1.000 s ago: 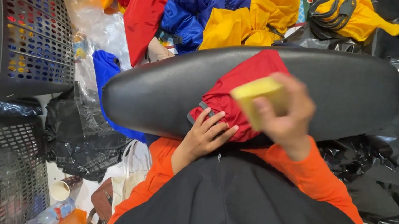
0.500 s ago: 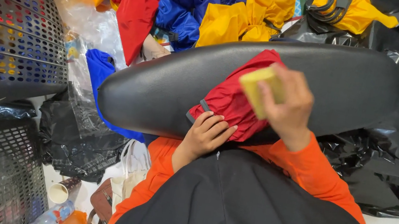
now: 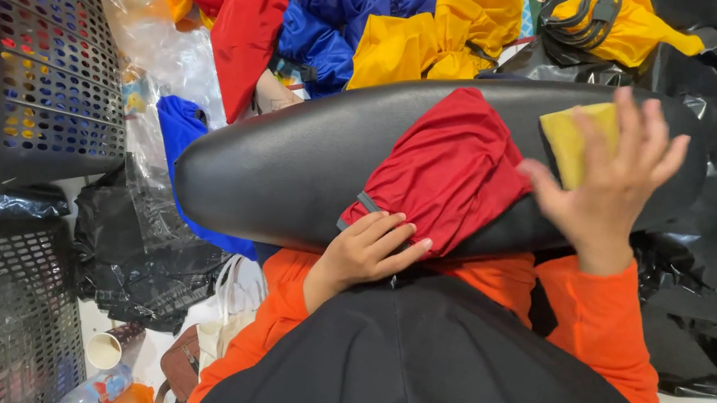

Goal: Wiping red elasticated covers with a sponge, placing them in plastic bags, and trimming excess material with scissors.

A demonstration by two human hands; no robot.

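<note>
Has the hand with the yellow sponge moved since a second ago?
Yes. The right hand with the yellow sponge has slid rightward off the red cloth along the black padded board.
</note>
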